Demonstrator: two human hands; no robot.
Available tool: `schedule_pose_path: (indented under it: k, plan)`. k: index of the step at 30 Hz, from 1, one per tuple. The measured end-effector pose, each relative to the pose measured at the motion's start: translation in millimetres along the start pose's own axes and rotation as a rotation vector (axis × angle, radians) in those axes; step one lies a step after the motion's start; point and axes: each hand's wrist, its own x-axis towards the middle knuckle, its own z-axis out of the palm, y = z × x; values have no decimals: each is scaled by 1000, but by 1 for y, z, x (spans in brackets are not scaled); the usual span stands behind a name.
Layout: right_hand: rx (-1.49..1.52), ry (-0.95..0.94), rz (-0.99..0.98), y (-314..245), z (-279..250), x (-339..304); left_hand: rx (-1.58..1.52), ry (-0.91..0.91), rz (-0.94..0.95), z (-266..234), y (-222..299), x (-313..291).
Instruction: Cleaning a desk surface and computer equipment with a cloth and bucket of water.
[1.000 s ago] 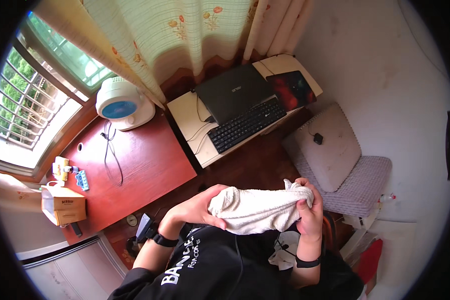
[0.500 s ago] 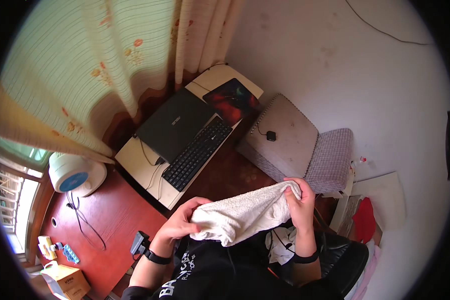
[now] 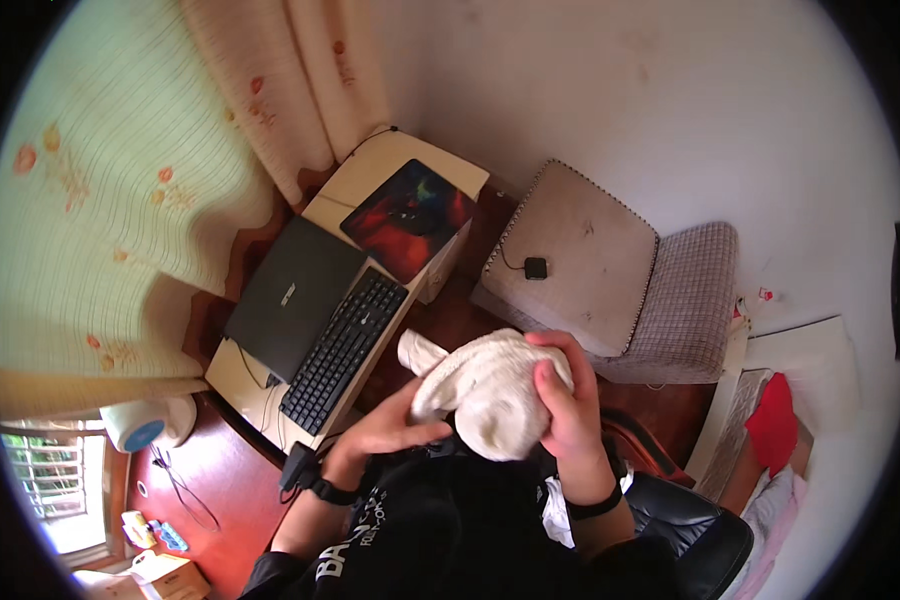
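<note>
A white towelling cloth, bunched into a rounded bundle, is held in front of my chest. My right hand grips its right side, thumb across the front and fingers around the back. At the lower left, my left hand holds the bundle's edge, with its thumb stretched below the cloth and the other fingers partly hidden. One loose corner sticks out toward the upper left. Each wrist wears a black band, and a small black device hangs at the left one.
On a narrow pale desk are a closed black laptop, a black keyboard and a dark red mouse pad. A padded chair holds a small black box. A white fan stands on the red table.
The cloth has gone from stretched out between my hands to a gathered bundle. My hands have come closer together, and the head view has shifted.
</note>
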Motion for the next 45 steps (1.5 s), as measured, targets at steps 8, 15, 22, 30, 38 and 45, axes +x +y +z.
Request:
schedule_pose_path:
  k: [8,15,22,30,38,45]
  plan:
    - [-600,-316,-255,-4,-32,102,118,308,770,-14,-22,136]
    - [-415,-127,-84,62,-91,144,-176,363,241,-25,32,175]
    - [227,153,353,46,-112,183,523,46,570,-8,60,242]
    - [-120,276,332,59,-200,286,732,128,24,-52,112,295]
    - [200,386,486,35,-257,411,1445,355,-309,-194,74,361]
    - [-73,379,487,63,-266,462,1836,520,-26,-292,29,450]
